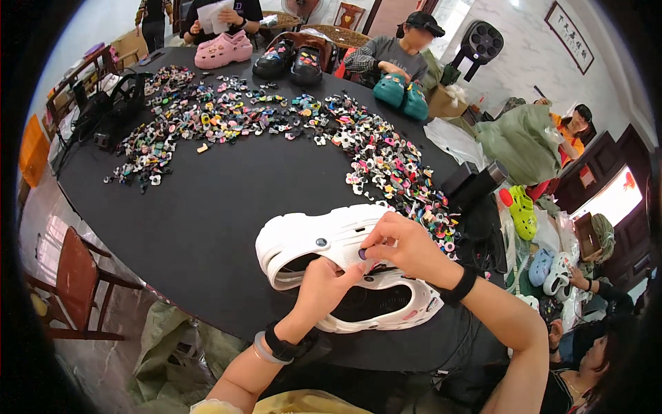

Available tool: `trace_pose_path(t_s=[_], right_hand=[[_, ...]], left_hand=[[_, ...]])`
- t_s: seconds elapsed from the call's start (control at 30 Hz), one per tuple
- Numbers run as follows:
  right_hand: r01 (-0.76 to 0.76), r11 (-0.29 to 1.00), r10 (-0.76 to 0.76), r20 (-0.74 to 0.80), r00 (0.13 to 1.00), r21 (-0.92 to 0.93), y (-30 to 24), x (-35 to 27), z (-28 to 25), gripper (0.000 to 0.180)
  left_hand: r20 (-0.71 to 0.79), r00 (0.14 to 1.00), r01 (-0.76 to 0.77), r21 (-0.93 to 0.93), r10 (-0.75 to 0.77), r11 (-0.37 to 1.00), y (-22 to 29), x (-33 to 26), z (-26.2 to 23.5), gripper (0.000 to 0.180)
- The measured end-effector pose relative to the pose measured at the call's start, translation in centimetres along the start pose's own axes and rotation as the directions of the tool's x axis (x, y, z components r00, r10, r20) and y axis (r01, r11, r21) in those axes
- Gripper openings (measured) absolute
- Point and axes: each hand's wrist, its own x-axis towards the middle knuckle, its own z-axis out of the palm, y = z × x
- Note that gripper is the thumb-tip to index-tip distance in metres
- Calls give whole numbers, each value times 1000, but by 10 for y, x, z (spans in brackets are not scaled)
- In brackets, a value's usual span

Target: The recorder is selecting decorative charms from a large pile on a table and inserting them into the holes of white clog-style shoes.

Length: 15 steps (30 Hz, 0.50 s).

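Observation:
A pair of white clogs lies on the black table in front of me. My left hand (324,288) reaches into the opening of the farther clog (293,234), its thumb on the outside of the upper and its fingers hidden inside. With bent fingers, my right hand (417,247) pinches a small dark purple shoe charm (362,254) against that upper, close to the left thumb. A round dark charm (321,242) sits on the same clog. The nearer clog (429,307) rests beside it, partly behind my hands, with small coloured pieces along its side.
Many loose shoe charms (207,114) spread in an arc across the black table (241,200). Pink clogs (224,50), black clogs (305,67) and a person with teal clogs (390,90) are at the far side. A dark cylinder (486,181) stands right; a wooden chair (76,272) left.

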Motion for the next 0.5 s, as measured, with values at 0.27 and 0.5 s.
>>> trace_pose_path(t_s=[0.27, 0.5], right_hand=[[-114, 986, 84, 222, 971, 123, 3, 16, -10, 8], [115, 926, 9, 325, 946, -360, -12, 39, -12, 48]], left_hand=[[-14, 999, -37, 56, 38, 998, -1, 2, 0, 25], [-47, 999, -3, 92, 7, 996, -12, 3, -2, 24]])
